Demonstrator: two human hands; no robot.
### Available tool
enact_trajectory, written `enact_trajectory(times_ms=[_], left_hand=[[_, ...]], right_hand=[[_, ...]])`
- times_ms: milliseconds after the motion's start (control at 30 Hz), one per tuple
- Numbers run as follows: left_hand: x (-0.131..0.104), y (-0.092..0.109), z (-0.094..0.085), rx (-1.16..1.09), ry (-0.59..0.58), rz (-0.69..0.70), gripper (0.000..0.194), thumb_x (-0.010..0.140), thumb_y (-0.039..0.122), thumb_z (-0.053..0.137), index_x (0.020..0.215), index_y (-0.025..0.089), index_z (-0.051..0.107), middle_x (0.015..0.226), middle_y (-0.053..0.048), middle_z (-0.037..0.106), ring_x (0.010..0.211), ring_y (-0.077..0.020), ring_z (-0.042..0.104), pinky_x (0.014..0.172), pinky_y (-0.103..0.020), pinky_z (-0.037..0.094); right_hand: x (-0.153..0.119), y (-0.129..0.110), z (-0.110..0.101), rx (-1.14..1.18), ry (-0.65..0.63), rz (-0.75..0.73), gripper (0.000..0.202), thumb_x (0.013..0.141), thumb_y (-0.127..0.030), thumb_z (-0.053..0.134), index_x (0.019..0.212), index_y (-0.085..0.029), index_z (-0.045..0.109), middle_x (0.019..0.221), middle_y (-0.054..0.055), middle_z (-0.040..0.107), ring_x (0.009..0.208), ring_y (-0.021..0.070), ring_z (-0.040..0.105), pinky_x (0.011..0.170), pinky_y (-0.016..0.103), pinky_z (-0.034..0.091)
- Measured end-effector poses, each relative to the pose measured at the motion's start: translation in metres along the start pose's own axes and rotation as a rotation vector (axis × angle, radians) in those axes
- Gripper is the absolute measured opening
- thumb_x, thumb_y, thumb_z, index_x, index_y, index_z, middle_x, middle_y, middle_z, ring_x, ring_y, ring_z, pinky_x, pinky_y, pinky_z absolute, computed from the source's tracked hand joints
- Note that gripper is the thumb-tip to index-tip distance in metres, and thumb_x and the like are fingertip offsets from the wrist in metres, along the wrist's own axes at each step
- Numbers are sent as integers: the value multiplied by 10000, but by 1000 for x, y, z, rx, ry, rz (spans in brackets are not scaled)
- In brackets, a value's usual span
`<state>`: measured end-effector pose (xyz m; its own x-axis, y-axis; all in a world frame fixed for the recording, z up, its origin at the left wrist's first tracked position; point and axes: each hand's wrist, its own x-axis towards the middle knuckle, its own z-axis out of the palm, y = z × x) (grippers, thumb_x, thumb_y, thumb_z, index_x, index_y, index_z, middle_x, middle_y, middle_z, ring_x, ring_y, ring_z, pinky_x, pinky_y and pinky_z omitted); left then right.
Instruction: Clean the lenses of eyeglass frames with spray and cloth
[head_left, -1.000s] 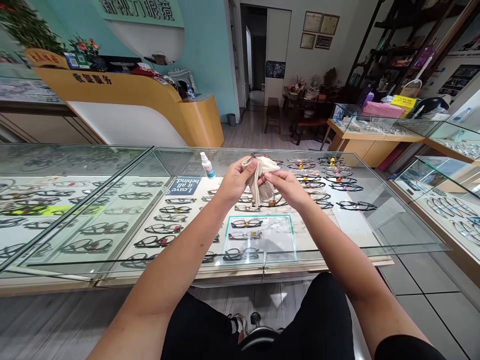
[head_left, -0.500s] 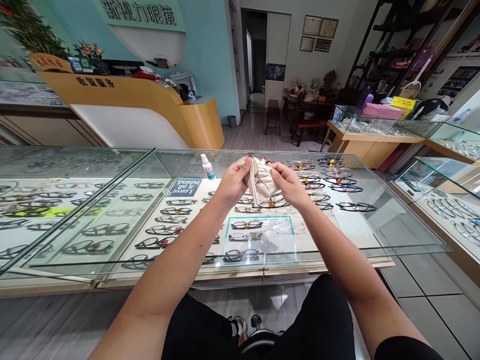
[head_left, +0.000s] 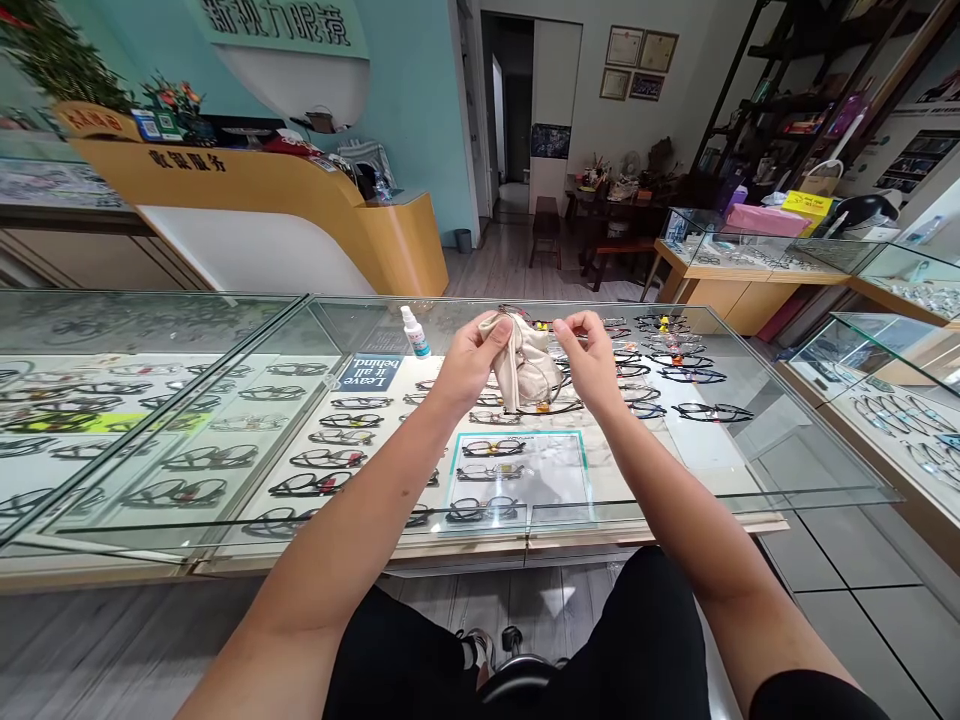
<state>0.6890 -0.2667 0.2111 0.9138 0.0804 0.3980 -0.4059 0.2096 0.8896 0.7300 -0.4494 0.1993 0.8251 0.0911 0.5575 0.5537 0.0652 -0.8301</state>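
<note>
My left hand (head_left: 474, 358) is closed on a cream cloth pouch (head_left: 529, 372), its thumb pressed on the upper left part. The pouch hangs creased over the glass counter, and thin dark lines show along it; whether these are cords cannot be made out. To its right, my right hand (head_left: 589, 358) is raised a little apart from the cloth. Its fingers are curled with thumb and forefinger close together, and anything between them is too small to make out. Beyond my left hand, a white spray bottle (head_left: 415, 334) stands upright on the glass.
The glass display counter (head_left: 705, 497) spans in front of me, with rows of spectacles (head_left: 358, 421) under its top. A blue printed card (head_left: 370, 373) lies left of my hands. Across the floor are a yellow reception desk (head_left: 405, 240) and more glass cases (head_left: 757, 268) at right.
My right hand has let go of the pouch's right side and moved slightly right and up. The pouch now hangs looser from my left hand, which has barely moved.
</note>
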Motion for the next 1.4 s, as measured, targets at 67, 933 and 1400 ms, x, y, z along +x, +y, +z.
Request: enact_trajectory(times_ms=[67,933,1400], left_hand=[[1,1,-3,32,34,32,573,784,697,948,862,195,683,762,19,628,650,-109,575,609,-221,503],[10,11,-20,415,368,330,670,966,858,607,737,231,542,717,7,523,658,-141,488,646,-292,428],[18,0,-74,1587,-64,-405,274,1005,421,629,1148,210,729,1091,-176,831,1058,-410,758,903,-494,554]], right_hand=[[-1,-5,-3,-59,-41,-88,440,974,-652,753,803,-255,671,1033,57,623,1059,248,561,1026,409,450],[-1,-6,-4,389,-331,211,436,813,-678,914,819,-267,768,1499,62,705,1523,330,542,1265,479,411],[4,-22,-11,550,-326,355,442,786,-616,956,838,-272,685,953,4,804,995,193,725,934,318,557]])
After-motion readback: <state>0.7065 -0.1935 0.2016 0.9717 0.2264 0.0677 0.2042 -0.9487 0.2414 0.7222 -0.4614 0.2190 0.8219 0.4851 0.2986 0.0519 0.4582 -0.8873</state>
